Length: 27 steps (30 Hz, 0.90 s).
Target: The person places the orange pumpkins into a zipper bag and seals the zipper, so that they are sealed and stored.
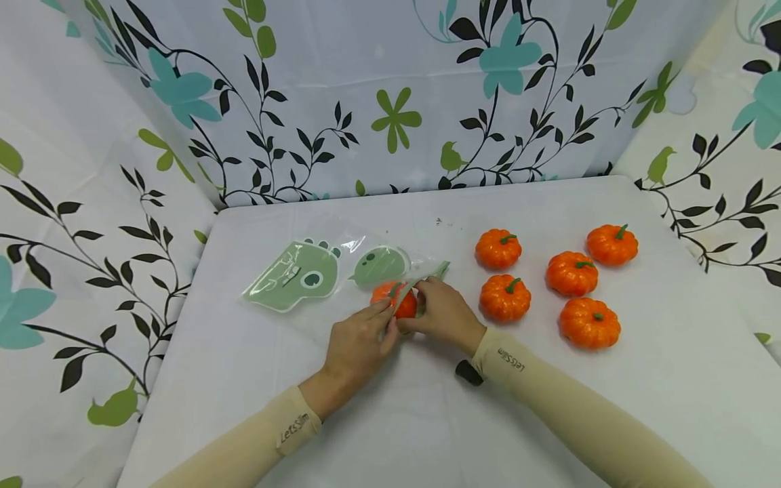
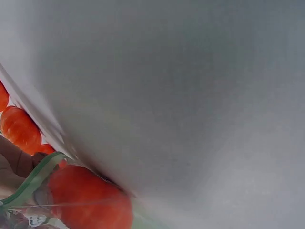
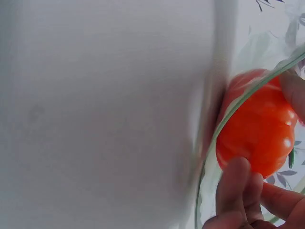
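Note:
A clear zip bag with a pale green cartoon animal print and green edge strips lies flat on the white table, its mouth towards the right. Inside that mouth sits a small orange toy pumpkin with a green stem, partly covered by the near strip. My left hand pinches the bag's edge at the lower end of the mouth. From the right, my right hand grips the pumpkin, thumb low and fingers high around it. In the right wrist view, fingertips touch the pumpkin's glossy side between the bag's lips.
Several more pumpkins stand loose on the right half of the table. A small black object shows beside the right cuff. Patterned cloth hangs behind the table and at both sides.

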Tool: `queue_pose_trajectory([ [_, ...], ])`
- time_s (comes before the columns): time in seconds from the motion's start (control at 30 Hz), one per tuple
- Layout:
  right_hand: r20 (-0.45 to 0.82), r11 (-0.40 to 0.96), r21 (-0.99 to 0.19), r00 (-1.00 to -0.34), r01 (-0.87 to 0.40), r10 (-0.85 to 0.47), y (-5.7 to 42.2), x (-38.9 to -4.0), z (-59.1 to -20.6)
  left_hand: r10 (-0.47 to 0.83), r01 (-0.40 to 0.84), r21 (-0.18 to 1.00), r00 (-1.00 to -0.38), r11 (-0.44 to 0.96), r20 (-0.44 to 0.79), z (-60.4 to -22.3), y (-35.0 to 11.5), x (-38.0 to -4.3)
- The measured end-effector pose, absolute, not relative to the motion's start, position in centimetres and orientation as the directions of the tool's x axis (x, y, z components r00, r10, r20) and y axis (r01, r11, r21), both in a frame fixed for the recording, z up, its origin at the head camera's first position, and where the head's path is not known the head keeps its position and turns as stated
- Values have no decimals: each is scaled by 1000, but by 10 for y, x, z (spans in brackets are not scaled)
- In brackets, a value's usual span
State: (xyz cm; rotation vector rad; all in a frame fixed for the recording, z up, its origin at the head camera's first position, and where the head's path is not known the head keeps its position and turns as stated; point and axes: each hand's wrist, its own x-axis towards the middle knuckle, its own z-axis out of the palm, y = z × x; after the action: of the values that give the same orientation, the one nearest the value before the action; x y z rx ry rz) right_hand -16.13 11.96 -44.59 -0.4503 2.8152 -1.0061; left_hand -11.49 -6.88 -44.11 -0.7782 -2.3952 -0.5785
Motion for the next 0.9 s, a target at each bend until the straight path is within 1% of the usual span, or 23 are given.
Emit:
queue_pose_trajectory([
  [0.1,-45,677,-710,-946,-197,-322,119,-162,-443,393,636,210,-668,743,631,-441,-65,-116],
  [0.2,-96,571,-809,-927,-140,-363,119,-162,-441,384,635,208,-661,744,644,-441,-63,-117],
  [0.33,-125,418,-903,-871,-98,-474,118,-163,-440,381,633,220,-669,742,638,-441,-61,-118],
  [0.43,-121,359,-929,-835,-96,-537,120,-165,-438,377,619,230,-687,751,621,-439,-62,-119],
  [0.5,-107,357,-928,-837,-109,-536,123,-166,-436,368,610,236,-696,756,617,-438,-63,-121],
  [0.7,-44,376,-914,-885,-151,-463,130,-165,-431,339,604,260,-695,753,634,-436,-60,-125],
  [0.9,-49,337,-932,-876,-133,-481,123,-168,-434,320,602,287,-700,745,638,-434,-59,-126],
])
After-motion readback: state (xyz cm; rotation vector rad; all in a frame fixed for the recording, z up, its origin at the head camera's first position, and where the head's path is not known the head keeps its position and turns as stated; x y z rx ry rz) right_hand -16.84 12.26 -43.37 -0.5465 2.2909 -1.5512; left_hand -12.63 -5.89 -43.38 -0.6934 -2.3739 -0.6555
